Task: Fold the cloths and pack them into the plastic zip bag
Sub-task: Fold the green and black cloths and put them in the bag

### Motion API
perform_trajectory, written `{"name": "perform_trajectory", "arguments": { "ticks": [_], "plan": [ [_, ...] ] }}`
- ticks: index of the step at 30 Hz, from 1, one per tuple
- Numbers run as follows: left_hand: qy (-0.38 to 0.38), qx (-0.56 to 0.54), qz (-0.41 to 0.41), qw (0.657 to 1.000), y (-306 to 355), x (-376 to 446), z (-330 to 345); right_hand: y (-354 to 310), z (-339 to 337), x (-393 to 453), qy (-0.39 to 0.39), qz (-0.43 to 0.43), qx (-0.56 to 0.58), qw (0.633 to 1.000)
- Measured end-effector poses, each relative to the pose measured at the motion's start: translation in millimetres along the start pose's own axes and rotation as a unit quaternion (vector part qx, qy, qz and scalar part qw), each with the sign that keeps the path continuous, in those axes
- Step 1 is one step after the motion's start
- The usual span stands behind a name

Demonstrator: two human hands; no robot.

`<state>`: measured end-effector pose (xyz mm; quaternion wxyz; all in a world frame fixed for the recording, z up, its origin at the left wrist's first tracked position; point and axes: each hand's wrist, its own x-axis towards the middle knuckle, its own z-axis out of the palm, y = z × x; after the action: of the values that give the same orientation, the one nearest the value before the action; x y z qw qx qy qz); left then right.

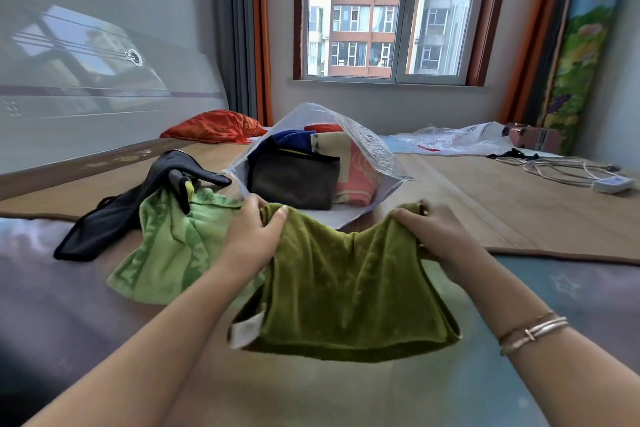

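I hold an olive green cloth point(343, 291) up over the bed, folded over so it hangs doubled. My left hand point(252, 236) grips its upper left corner and my right hand point(433, 232) grips its upper right corner. Just beyond it the clear plastic zip bag point(377, 149) lies with its mouth open toward me. Inside are a dark brown folded cloth point(294, 180), a blue cloth point(294, 141) and a peach patterned cloth point(356, 170). A light green towel point(169, 250) and a black cloth point(114, 215) lie loose to the left.
An orange-red pillow point(214, 125) lies by the headboard point(86, 108). Another plastic bag point(453, 139) lies at the back right, near a white power strip with cables point(609, 182). A bamboo mat point(502, 205) covers the bed under everything.
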<state>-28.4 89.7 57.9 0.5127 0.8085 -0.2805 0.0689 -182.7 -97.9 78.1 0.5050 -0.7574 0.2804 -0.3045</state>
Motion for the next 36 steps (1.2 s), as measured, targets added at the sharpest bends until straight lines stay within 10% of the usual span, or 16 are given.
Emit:
{"name": "perform_trajectory", "arguments": {
  "ticks": [7,11,14,17,20,25,29,32,36],
  "plan": [
    [-0.119,-0.473,-0.147,0.860,38.0,-18.4,18.7,-38.5,67.2,-17.0,-0.055,-0.101,0.158,0.981],
    [-0.122,-0.467,-0.137,0.865,29.9,-5.0,0.0,-42.3,80.6,-10.5,-0.168,-0.138,0.209,0.954],
    [-0.103,-0.471,-0.192,0.855,10.3,10.5,-7.7,-32.8,86.2,6.4,-0.087,-0.184,0.131,0.970],
    [-0.114,-0.495,-0.183,0.842,5.1,32.2,-9.0,-19.3,82.2,47.8,-0.098,-0.028,0.135,0.986],
    [-0.119,-0.508,-0.154,0.839,9.9,75.9,-2.5,-27.4,76.9,83.6,-0.294,0.177,0.268,0.900],
    [-0.055,-0.305,-0.096,0.946,-8.5,175.1,53.1,-33.3,109.5,184.8,0.020,-0.064,0.060,0.996],
    [-0.042,-0.027,0.019,0.999,-42.4,200.7,106.5,-8.2,123.8,270.2,0.223,-0.120,-0.179,0.951],
    [-0.073,0.207,0.092,0.971,-78.9,190.3,131.2,11.1,123.0,296.7,0.253,-0.124,-0.414,0.865],
    [-0.078,0.258,0.092,0.959,-96.8,183.3,141.6,5.9,123.0,286.0,0.283,-0.253,-0.465,0.800]
  ]
}}
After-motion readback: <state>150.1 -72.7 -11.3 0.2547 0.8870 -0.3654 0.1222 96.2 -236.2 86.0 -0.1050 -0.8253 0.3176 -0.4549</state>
